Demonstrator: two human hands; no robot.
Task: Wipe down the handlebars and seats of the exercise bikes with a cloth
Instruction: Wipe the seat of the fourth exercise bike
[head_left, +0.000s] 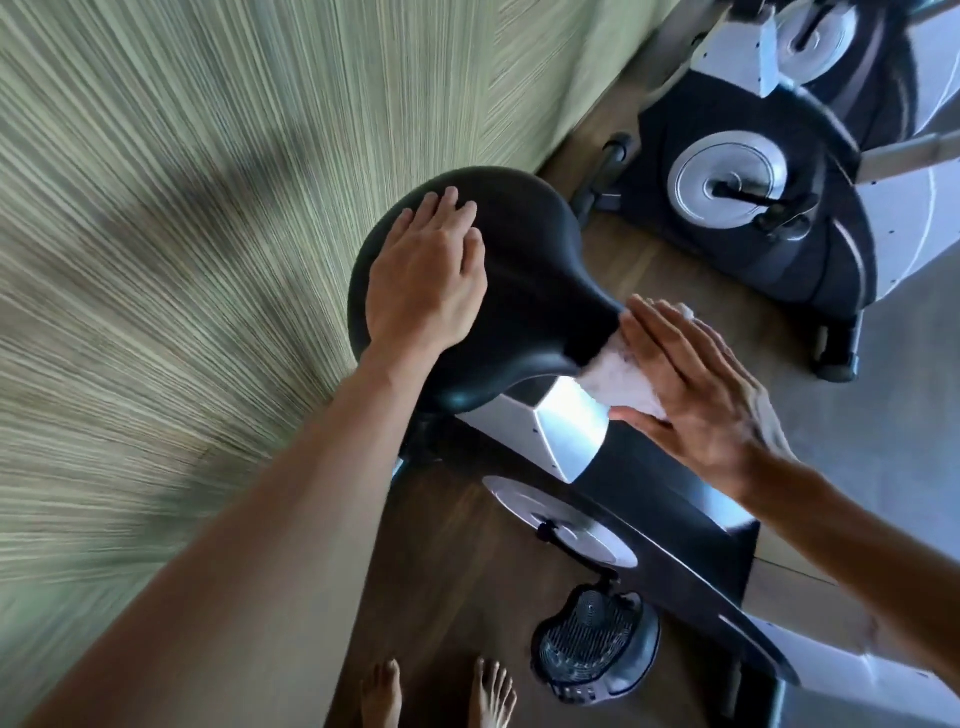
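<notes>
White cloth: we press it flat against the thin front tip of the seat, and it sits between our hand and the seat so it can rub the dirt off.
Right fingers: they are straight and close together, laid flat on top of the cloth. They do not curl round it. We think flat fingers push on more of the cloth at once.
Right hand: it lies over most of the cloth, so only the near edge and a small bit at the far side show.
Left fingers: they are straight and a little spread, and they rest on the wide back part of the seat. They hold nothing.
Left hand: the palm lies flat on the seat. We think it is there to keep the seat from wobbling while the other hand rubs.
Black seat: it is smooth and shiny, wide at the back and thin at the front. Both our hands touch it, one at each end.
Near bike: the seat belongs to this bike. Its silver and black body runs down under the seat, and a pedal hangs low beside our bare feet.
Far bike: it stands well apart, past the seat. We cannot see its seat or handlebars.
Floor: it is brown wood under the bikes.
Wall: it is green and stripy, close beside the seat.
Job so far: we guess we are on the seat step. No handlebars show, so we cannot tell about them.
</notes>
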